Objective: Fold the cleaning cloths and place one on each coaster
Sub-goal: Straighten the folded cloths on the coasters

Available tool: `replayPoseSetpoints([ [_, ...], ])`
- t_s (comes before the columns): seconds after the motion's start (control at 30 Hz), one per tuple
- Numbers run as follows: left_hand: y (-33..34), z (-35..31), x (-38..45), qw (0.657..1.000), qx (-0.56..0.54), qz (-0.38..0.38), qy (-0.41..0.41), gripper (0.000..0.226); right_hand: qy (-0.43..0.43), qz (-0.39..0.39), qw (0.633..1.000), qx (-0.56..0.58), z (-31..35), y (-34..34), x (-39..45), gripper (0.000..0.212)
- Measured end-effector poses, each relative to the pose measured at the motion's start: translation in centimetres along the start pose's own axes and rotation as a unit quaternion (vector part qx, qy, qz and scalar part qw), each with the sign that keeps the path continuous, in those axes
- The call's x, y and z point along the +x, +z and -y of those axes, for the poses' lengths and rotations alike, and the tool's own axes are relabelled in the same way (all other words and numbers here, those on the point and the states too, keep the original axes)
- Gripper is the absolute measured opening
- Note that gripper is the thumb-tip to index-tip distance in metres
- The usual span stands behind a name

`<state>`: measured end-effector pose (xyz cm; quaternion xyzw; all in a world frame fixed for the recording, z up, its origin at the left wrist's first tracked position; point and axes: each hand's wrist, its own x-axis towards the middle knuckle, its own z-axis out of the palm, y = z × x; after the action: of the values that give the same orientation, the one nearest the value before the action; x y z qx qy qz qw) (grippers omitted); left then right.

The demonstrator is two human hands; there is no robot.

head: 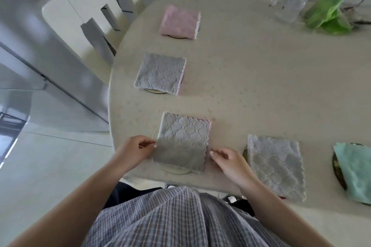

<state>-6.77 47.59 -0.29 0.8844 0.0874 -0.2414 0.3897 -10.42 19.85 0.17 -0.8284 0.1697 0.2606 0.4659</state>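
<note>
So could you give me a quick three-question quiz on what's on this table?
1. How many folded cloths lie on the table?
2. True or false: the pink cloth lies nearest the person.
3. Which cloth do the left hand and right hand touch: A) green cloth, B) the nearest grey cloth, C) pink cloth?

Key: 1) five; 2) false; 3) B

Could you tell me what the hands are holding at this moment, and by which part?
Both are at the near grey cloth: the left hand pinches its left edge, while the right hand only touches its right edge.
</note>
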Motion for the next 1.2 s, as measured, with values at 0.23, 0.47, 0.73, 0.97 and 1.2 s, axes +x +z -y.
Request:
replayPoseSetpoints([
  [0.23, 0.4, -1.1, 1.8, 0.995, 0.082, 0.042, 0.021, 0.040, 0.034, -0.050, 0.996, -0.064, 1.5, 1.6, -0.5, 0.017],
  [0.47, 0.0, -0.8, 1.7, 0.996, 0.057, 0.057, 0.023, 0.035, 0.046, -0.074, 0.993, -0.084, 2.3, 2.8, -0.8, 0.018],
  [0.73, -0.9, -0.6, 1.5, 0.996, 0.027, 0.084, 0.006, 0.026, 0.037, -0.060, 0.993, -0.094, 2.7, 3.4, -1.3, 0.025],
  [0.97, -1.0, -0.4, 1.6, 0.992, 0.078, 0.088, 0.049, 0.027, 0.043, -0.069, 0.993, -0.084, 2.7, 3.3, -1.2, 0.022],
  [1.2, -1.5, -1.3, 2.7, 0.996, 0.025, 0.080, 0.025, 0.026, 0.048, -0.102, 0.993, -0.025, 2.9, 2.9, -0.7, 0.019],
])
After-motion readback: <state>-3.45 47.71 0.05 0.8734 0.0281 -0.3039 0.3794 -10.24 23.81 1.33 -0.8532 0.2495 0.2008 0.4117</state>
